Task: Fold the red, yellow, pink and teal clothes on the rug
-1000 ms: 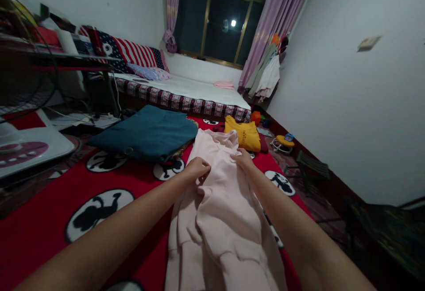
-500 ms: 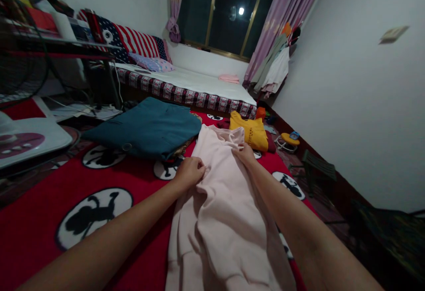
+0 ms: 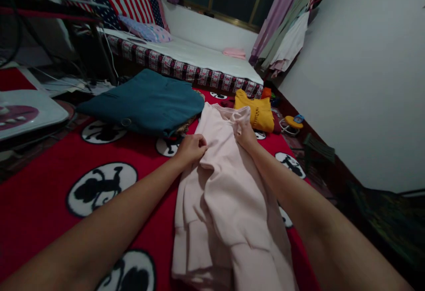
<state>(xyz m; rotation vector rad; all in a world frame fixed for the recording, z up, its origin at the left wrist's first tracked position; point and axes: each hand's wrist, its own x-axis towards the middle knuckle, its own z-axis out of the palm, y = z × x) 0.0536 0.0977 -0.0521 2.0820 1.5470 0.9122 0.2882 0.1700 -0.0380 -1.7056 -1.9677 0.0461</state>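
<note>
A pale pink sweatshirt [image 3: 229, 167] lies lengthwise before me on a red blanket [image 3: 43, 184] with black-and-white round prints, its neckline at the far end and its sleeves folded in along the body. My left hand [image 3: 192, 150] is closed, its fingers pinching the garment's left edge. At the right of the neckline, my right hand [image 3: 245, 135] grips the fabric near the collar, which bunches up there. Left of the sweatshirt is a folded teal garment [image 3: 146, 102]. Beyond my right hand lies a folded yellow top [image 3: 255, 110] on something dark red.
A low bed [image 3: 186, 52] with a patterned edge stands at the back under the window. Left is a desk [image 3: 49, 9] with cables. A small green folding stool [image 3: 317, 149] and a yellow-topped stool [image 3: 294, 122] stand by the right wall.
The view has tilted downward, showing more of the sweatshirt's lower end. My right hand has gathered the fabric at the collar; my left hand keeps its place on the left edge.
</note>
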